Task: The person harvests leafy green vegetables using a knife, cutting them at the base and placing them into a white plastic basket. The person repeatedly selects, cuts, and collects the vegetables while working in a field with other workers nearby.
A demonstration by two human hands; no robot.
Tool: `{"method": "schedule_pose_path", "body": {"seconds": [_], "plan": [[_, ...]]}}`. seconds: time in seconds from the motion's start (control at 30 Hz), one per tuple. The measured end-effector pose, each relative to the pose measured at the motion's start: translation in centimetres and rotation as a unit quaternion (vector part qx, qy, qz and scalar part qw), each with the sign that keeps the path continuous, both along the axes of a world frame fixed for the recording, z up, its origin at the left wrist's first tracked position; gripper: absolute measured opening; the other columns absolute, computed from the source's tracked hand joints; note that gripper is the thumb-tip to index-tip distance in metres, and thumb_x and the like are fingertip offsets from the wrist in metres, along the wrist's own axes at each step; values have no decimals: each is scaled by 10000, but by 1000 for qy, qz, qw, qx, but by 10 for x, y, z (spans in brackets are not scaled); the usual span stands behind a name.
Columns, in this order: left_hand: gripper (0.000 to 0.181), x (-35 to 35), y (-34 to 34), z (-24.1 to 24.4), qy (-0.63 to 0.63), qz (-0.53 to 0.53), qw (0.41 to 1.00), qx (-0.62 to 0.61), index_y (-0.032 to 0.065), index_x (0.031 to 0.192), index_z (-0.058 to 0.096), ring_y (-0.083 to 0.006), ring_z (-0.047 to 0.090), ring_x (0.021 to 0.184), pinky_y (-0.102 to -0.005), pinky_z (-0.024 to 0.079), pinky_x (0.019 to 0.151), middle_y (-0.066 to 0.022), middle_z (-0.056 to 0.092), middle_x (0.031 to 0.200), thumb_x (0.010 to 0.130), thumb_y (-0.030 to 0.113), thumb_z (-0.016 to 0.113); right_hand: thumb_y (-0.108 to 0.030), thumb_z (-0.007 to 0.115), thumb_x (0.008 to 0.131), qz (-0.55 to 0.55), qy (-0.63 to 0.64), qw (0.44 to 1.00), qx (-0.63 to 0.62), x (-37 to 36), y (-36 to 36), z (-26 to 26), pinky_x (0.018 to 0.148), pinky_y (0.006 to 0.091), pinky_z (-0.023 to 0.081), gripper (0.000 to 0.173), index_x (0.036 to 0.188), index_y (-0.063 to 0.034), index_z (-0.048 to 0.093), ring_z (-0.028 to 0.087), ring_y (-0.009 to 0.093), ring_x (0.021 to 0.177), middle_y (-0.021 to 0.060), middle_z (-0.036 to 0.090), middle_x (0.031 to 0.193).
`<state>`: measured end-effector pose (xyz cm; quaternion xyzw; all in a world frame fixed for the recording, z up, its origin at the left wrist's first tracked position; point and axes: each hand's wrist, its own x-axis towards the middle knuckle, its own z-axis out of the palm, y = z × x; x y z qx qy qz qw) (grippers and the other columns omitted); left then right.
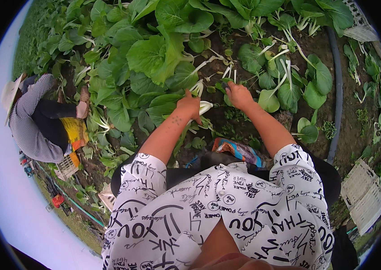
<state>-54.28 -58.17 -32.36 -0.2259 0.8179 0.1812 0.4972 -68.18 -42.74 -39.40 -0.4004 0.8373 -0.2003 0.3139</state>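
Note:
My left hand (190, 107) reaches down at the edge of the standing leafy greens and rests on a bok choy-like plant, whose pale cut-looking base (205, 107) shows beside the fingers. To its right, my right hand (239, 95) is closed around a small dark tool (225, 85), mostly hidden by the fingers. Another white-stalked base (197, 88) lies just above my left hand. Loose leaves with white stalks (289, 96) are scattered on the soil to the right of my right hand.
A co-worker (38, 118) crouches at the left by a crate (66, 167). A dark hose (338, 94) runs along the soil at the right, with pale plastic crates (364, 195) beyond it. A colourful plastic packet (239, 151) lies close before me.

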Motion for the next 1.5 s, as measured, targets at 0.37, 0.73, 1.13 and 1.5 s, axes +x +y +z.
{"method": "schedule_pose_path", "body": {"seconds": [0.37,0.73,1.13,1.5], "plan": [[928,15,-51,-32,-27,20,995,94,7,1163,505,-364,502,1091,-376,434,908,-245,455,1204,411,408,872,-246,500,892,27,3,999,-39,29,-27,-57,653,494,480,209,1008,-74,523,605,399,736,200,629,772],[722,2,-62,-14,-31,-46,996,76,-19,1004,620,-351,583,979,-390,489,824,-213,543,1126,442,363,862,-234,472,893,85,-24,996,34,21,-38,-66,712,477,486,189,997,-82,508,616,378,813,186,641,836],[766,13,-62,4,9,-50,997,55,-22,1002,616,-352,591,975,-400,497,817,-198,531,1146,419,402,876,-266,494,889,-47,-94,994,-10,27,-27,-58,727,488,470,300,1079,-37,531,603,405,831,238,622,855],[761,47,-20,98,129,-102,985,-58,19,1067,483,-336,618,872,-409,503,756,-152,428,1223,469,282,871,-273,768,747,-371,-596,680,-211,89,-38,5,432,259,408,478,1052,-32,490,487,96,513,4,530,692]]}}
